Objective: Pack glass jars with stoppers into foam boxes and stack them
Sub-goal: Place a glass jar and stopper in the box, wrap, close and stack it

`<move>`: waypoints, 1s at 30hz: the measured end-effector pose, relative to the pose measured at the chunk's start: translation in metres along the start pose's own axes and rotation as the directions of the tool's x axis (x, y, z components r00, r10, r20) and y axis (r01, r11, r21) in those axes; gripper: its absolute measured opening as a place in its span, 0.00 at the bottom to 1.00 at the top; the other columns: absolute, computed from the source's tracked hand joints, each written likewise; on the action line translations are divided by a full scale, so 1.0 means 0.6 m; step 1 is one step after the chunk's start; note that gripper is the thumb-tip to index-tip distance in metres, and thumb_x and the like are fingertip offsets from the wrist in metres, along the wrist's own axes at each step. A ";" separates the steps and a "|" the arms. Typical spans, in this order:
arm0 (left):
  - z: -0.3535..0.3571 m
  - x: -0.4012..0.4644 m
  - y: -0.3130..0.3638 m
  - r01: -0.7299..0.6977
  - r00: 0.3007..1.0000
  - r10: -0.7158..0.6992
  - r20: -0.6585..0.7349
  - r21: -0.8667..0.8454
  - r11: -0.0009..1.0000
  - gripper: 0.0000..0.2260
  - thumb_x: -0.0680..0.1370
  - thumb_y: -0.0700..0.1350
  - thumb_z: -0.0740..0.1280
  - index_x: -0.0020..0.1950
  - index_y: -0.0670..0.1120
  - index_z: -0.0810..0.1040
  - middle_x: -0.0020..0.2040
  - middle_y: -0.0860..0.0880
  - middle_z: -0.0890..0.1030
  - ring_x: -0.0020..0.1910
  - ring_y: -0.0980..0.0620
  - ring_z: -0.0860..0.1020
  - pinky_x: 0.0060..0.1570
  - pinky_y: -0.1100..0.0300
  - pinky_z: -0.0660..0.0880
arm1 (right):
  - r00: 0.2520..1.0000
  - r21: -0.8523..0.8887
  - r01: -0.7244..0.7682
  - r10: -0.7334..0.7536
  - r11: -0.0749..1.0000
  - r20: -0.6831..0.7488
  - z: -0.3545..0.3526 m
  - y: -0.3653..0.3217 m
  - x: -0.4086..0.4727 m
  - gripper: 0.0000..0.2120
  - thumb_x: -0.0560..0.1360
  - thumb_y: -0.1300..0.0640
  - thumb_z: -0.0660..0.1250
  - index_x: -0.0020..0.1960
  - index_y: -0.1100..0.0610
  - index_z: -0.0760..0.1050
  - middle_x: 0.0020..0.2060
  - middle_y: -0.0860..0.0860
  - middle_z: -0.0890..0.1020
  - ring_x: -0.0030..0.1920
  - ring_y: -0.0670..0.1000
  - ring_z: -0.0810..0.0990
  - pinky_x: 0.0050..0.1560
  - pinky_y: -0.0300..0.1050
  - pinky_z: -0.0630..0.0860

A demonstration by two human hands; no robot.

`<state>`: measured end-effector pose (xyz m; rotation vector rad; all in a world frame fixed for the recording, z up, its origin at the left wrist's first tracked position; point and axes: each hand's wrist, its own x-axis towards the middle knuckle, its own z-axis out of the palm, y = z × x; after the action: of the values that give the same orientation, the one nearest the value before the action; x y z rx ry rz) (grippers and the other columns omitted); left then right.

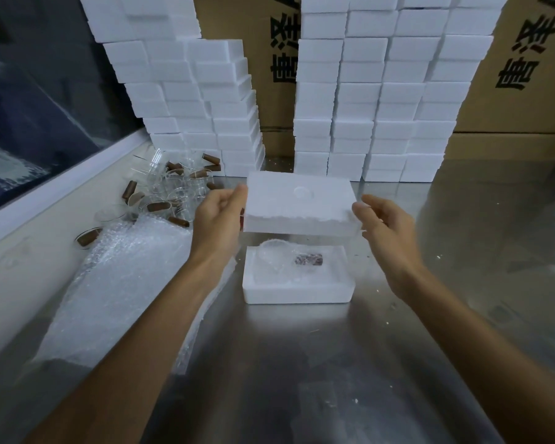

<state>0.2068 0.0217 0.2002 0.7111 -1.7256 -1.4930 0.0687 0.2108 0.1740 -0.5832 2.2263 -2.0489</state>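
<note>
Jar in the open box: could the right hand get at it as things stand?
Probably not: the right hand and left hand hold the lid directly above the box, covering the jar.

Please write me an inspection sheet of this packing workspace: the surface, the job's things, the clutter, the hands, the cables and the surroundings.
Surface: steel table, white crumbs scattered.
Job's things: foam lid held above open foam box; wrapped jar and stopper lie inside.
Clutter: bubble wrap at left; loose jars and stoppers behind it.
Hands: left hand grips the lid's left end; right hand is at its right end, contact unclear.
Cables: nothing seen.
Surroundings: foam box stacks, cardboard cartons behind.
</note>
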 end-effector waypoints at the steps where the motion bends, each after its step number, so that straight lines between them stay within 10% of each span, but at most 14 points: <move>1: 0.000 -0.001 -0.001 0.009 1.000 -0.008 0.015 -0.037 0.999 0.09 0.80 0.52 0.66 0.52 0.47 0.80 0.46 0.51 0.84 0.46 0.56 0.80 0.48 0.58 0.78 | 1.000 0.016 -0.016 0.015 1.000 0.008 -0.003 0.002 -0.004 0.17 0.77 0.47 0.67 0.65 0.48 0.74 0.50 0.42 0.80 0.51 0.43 0.80 0.48 0.38 0.75; 8: 0.001 -0.018 -0.047 0.062 0.997 -0.060 0.039 -0.045 0.997 0.06 0.77 0.46 0.70 0.54 0.50 0.80 0.38 0.57 0.84 0.37 0.64 0.81 0.36 0.69 0.74 | 0.996 0.026 -0.053 0.051 0.998 0.070 -0.006 0.028 -0.029 0.15 0.76 0.49 0.68 0.61 0.52 0.80 0.50 0.57 0.84 0.45 0.49 0.83 0.45 0.42 0.79; 19: 0.001 -0.019 -0.075 0.165 0.984 -0.170 0.043 0.102 0.981 0.08 0.76 0.50 0.71 0.54 0.50 0.80 0.46 0.51 0.84 0.45 0.53 0.81 0.40 0.60 0.73 | 0.988 -0.008 -0.124 0.124 0.992 0.087 0.002 0.043 -0.024 0.09 0.76 0.52 0.69 0.52 0.55 0.82 0.45 0.53 0.86 0.35 0.38 0.80 0.36 0.31 0.74; 25: -0.008 -0.034 -0.098 0.032 0.996 -0.047 0.081 0.171 0.985 0.07 0.76 0.49 0.71 0.52 0.57 0.77 0.28 0.57 0.75 0.33 0.56 0.77 0.40 0.59 0.74 | 0.990 -0.022 -0.093 0.095 0.995 0.104 -0.013 0.062 -0.036 0.14 0.75 0.51 0.71 0.59 0.53 0.79 0.35 0.53 0.80 0.38 0.46 0.79 0.42 0.41 0.77; 30: -0.005 -0.039 -0.099 0.032 0.998 -0.043 0.054 0.194 0.980 0.05 0.76 0.51 0.71 0.45 0.57 0.75 0.35 0.53 0.76 0.37 0.55 0.77 0.38 0.61 0.73 | 0.990 -0.041 -0.102 0.106 0.994 0.097 -0.002 0.067 -0.037 0.13 0.75 0.50 0.70 0.58 0.52 0.80 0.43 0.56 0.85 0.42 0.52 0.83 0.47 0.48 0.79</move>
<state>0.2196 0.0285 0.1382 0.8107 -1.9305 -1.3954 0.0795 0.2210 0.1307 -0.5461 2.1925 -1.8917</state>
